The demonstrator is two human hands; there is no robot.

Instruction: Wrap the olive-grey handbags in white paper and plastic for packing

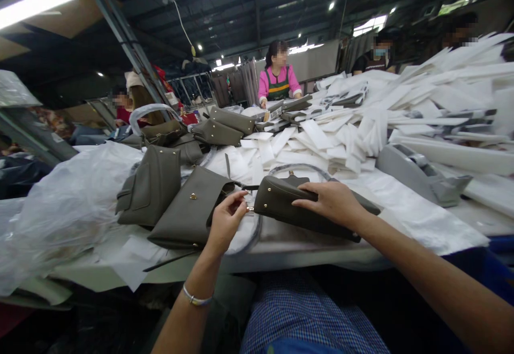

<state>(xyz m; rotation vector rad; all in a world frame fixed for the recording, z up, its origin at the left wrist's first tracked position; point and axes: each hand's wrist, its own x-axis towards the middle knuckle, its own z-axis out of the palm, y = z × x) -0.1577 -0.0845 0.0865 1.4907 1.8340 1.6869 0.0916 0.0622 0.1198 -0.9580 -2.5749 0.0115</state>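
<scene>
Head view: grips a dark olive bag (287, 209) with the right hand (335, 201), thumb and fingers clamped on it as it lies on the worktop (289, 247). Holds the left hand (227, 217) at the bag's near-left end, thumb and fingertips close together beside a metal clip (250, 209); cannot tell whether pinching it. Has a second olive bag (187, 209) just left of that hand, white strips (425, 81) heaped beyond, and a pink-sleeved co-worker (277, 83) across.

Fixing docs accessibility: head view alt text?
A bare right hand holds a dark olive, leather-like handbag on a white-covered table; the left hand is beside a small metal clasp. Flat white strips are piled behind.
</scene>
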